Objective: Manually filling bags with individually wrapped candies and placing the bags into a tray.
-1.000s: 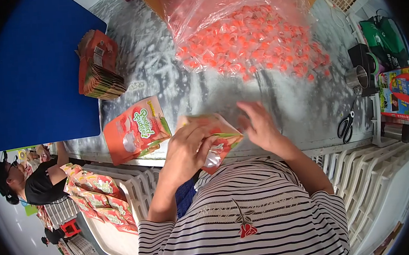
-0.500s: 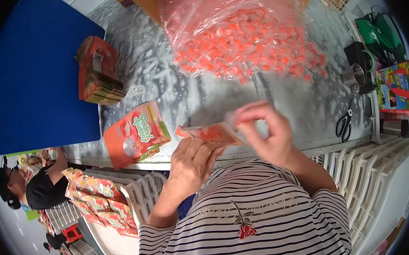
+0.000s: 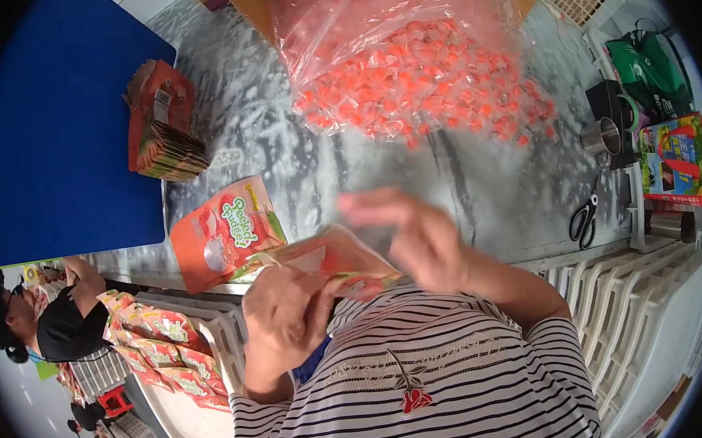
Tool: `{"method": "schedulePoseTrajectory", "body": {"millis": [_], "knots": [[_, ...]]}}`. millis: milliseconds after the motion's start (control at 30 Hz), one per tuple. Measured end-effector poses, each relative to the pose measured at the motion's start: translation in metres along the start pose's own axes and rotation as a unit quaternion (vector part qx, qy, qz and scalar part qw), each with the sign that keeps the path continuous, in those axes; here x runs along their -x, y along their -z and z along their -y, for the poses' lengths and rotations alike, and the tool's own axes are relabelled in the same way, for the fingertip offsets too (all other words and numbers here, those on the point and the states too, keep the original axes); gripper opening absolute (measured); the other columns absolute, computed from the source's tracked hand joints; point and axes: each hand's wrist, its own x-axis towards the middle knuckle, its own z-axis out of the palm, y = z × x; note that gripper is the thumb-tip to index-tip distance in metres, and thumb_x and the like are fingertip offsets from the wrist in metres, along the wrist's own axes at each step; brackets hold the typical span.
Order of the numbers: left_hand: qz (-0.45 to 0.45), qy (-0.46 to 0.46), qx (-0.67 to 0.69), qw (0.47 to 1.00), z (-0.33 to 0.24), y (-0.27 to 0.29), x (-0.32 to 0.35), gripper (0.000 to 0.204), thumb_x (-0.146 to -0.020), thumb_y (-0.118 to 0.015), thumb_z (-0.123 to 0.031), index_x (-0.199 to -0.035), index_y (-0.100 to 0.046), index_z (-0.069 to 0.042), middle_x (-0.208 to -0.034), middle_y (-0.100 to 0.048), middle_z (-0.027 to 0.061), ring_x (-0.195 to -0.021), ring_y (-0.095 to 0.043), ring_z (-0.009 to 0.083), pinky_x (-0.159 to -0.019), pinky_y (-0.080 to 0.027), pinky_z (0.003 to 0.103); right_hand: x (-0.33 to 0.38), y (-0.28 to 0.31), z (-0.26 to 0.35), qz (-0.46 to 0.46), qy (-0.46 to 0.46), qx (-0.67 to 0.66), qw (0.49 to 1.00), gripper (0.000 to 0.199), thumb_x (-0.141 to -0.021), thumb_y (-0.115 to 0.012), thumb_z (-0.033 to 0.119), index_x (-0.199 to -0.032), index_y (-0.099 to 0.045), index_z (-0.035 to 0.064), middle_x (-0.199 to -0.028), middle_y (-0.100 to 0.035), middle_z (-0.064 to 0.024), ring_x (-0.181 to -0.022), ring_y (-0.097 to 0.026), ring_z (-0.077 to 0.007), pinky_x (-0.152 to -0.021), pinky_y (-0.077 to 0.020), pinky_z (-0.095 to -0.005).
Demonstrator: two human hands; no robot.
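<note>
The pouch [image 3: 344, 257], thin and glossy, gapes between the bare hands [image 3: 283, 315].

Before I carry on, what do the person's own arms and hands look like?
The left hand and right hand are ungloved, and the forearms are bare. The white sleeves are short, with thin dark stripes. Blur hides finer detail on both hands.

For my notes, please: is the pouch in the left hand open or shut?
Open: the pouch in the left hand has mouth edges apart.

The held pouch [image 3: 352, 255] is reddish, the panel [image 3: 52, 134] blue, the shirt [image 3: 426, 364] dark-striped white.
</note>
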Motion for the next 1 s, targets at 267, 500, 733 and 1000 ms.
{"method": "schedulePoseTrajectory", "body": {"millis": [267,500,733,1000], "knots": [[0.029,0.110,-0.068,0.991,0.020,0.022,0.001,0.012,-0.075,-0.073,-0.002,-0.076,-0.061,-0.004,-0.065,-0.059,0.0088,-0.054,-0.056,0.0260,-0.051,-0.044,0.036,-0.012,0.087,-0.128,0.023,-0.110,0.540,0.834,0.041,-0.088,-0.060,0.016,-0.128,-0.053,0.0084,-0.134,-0.045,-0.0119,-0.125,-0.038,-0.0354,-0.106,-0.0304,-0.0465],[0.115,0.082,-0.005,0.990,0.025,-0.018,0.005,0.010,-0.077,-0.073,-0.005,-0.081,-0.064,-0.002,-0.072,-0.063,0.0115,-0.061,-0.061,0.0289,-0.057,-0.048,0.037,-0.003,0.073,-0.147,0.052,-0.081,0.613,0.784,0.047,-0.088,-0.063,0.027,-0.133,-0.050,0.0167,-0.137,-0.038,-0.0131,-0.121,-0.039,-0.0348,-0.108,-0.0270,-0.0512],[0.110,0.073,0.034,0.991,0.033,-0.027,0.008,0.013,-0.076,-0.073,-0.007,-0.076,-0.061,-0.002,-0.066,-0.058,0.0104,-0.058,-0.056,0.0294,-0.057,-0.044,0.038,0.039,0.070,-0.115,0.078,-0.061,0.569,0.816,0.046,-0.089,-0.062,0.027,-0.132,-0.050,0.0141,-0.139,-0.037,-0.0135,-0.127,-0.035,-0.0351,-0.109,-0.0260,-0.0522],[0.155,0.096,0.028,0.983,0.036,-0.025,0.012,0.013,-0.074,-0.071,-0.004,-0.085,-0.064,-0.003,-0.075,-0.064,0.0109,-0.066,-0.059,0.0313,-0.065,-0.048,0.038,0.043,0.100,-0.106,-0.212,-0.254,0.151,0.932,0.033,-0.101,-0.045,0.022,-0.118,-0.060,-0.0012,-0.114,-0.065,-0.0118,-0.106,-0.060,-0.0220,-0.094,-0.0464,-0.0352]]}}
